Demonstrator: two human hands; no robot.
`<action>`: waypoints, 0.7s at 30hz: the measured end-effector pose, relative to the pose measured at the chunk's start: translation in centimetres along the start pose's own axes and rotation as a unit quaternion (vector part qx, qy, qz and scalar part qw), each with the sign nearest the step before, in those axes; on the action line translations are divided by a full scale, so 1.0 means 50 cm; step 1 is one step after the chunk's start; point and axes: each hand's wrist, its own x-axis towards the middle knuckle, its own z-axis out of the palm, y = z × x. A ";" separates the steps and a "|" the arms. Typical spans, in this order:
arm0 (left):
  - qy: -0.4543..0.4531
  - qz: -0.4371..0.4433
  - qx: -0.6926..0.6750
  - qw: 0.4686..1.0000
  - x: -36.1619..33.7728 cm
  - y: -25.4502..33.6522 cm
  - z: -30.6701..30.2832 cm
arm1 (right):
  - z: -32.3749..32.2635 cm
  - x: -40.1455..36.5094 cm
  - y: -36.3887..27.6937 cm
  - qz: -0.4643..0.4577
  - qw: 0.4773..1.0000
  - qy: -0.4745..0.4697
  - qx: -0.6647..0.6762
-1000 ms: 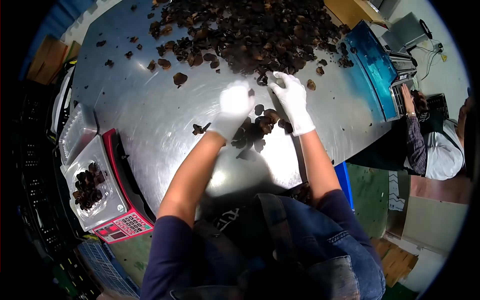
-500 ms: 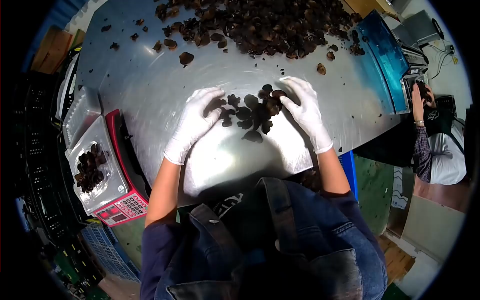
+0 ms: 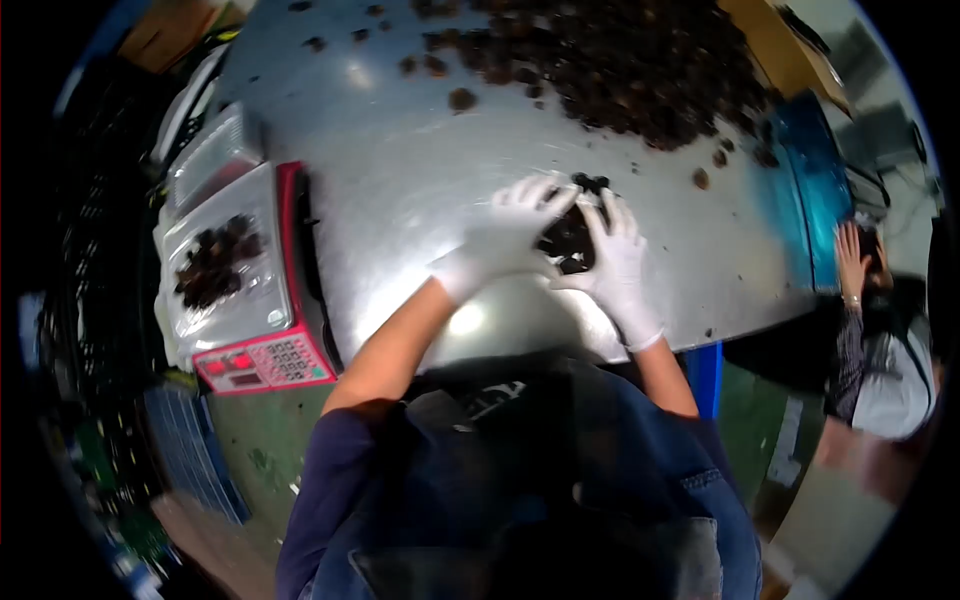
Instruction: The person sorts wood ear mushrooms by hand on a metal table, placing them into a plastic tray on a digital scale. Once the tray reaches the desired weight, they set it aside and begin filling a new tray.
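On the metal table (image 3: 400,190), a small heap of dark brown, flat, curled pieces (image 3: 568,238), like dried black fungus, lies between my hands. My left hand (image 3: 500,238), in a white glove, is at its left edge, fingers stretched out and somewhat blurred. On the right side, my right hand (image 3: 620,268), also white-gloved, curves around the heap with thumb and fingers apart. Both touch the pieces from the sides, and the fingers partly cover them. A few pieces stick out above the fingertips.
A large pile of the same pieces (image 3: 640,75) covers the far table. At left, a red scale (image 3: 265,365) bears a clear plastic tray (image 3: 255,290) with some pieces. Blue sheeting (image 3: 815,190) edges the right side, where another person's hand (image 3: 850,262) is at work.
My left hand has swept right, bringing the spread pieces into a tighter heap against my right hand. The view has shifted, so the scale and far pile appear further right.
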 end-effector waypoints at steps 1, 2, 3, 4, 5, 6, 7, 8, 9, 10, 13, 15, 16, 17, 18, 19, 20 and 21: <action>0.005 0.020 -0.002 1.000 0.019 0.001 0.005 | -0.007 0.006 0.018 -0.038 0.999 0.025 0.016; 0.043 0.053 0.027 0.997 0.020 -0.008 0.015 | -0.009 0.008 0.028 -0.055 0.995 0.063 0.046; 0.049 0.081 0.046 0.994 0.027 -0.021 0.022 | -0.019 0.011 0.011 -0.048 0.992 0.081 0.082; -0.029 0.050 0.059 0.997 0.041 -0.018 0.009 | -0.017 0.007 0.007 -0.034 0.991 0.094 0.085; -0.007 0.043 0.031 0.999 0.042 -0.019 0.031 | -0.011 0.003 0.013 -0.019 0.991 0.094 0.094; 0.000 0.031 0.055 0.998 0.041 -0.013 0.034 | 0.013 0.000 0.037 -0.016 0.989 0.109 0.097; 0.015 0.025 0.060 0.998 0.040 -0.012 0.039 | 0.028 -0.003 0.045 0.008 0.984 0.124 0.126; 0.012 0.004 0.076 0.997 0.037 -0.010 0.043 | 0.053 -0.001 0.059 0.012 0.981 0.143 0.133; 0.023 -0.014 0.070 0.997 0.039 -0.005 0.045 | 0.052 0.002 0.053 0.021 0.979 0.149 0.134; 0.034 -0.028 0.066 0.997 0.039 -0.006 0.047 | 0.055 0.006 0.046 0.031 0.978 0.159 0.135; 0.099 -0.084 0.036 0.991 0.039 -0.012 0.042 | 0.076 0.019 0.058 0.043 0.975 0.167 0.141; 0.113 -0.110 0.035 0.987 0.033 -0.024 0.026 | 0.080 0.028 0.066 0.047 0.969 0.171 0.171; 0.122 -0.133 0.031 0.983 0.028 -0.029 0.017 | 0.083 0.033 0.069 0.057 0.962 0.175 0.200; 0.137 -0.137 0.033 0.981 0.019 -0.030 -0.002 | 0.088 0.040 0.076 0.062 0.951 0.186 0.239; 0.143 -0.138 0.036 0.979 0.011 -0.024 -0.028 | 0.098 0.050 0.091 0.040 0.945 0.201 0.253; 0.166 -0.165 0.017 0.972 0.000 -0.018 -0.053 | 0.102 0.054 0.106 0.068 0.940 0.194 0.272; 0.187 -0.191 -0.004 0.964 -0.013 -0.016 -0.072 | 0.104 0.056 0.111 0.097 0.934 0.186 0.291; 0.219 -0.193 -0.023 0.956 -0.029 -0.011 -0.107 | 0.068 0.059 0.058 0.137 0.929 0.179 0.294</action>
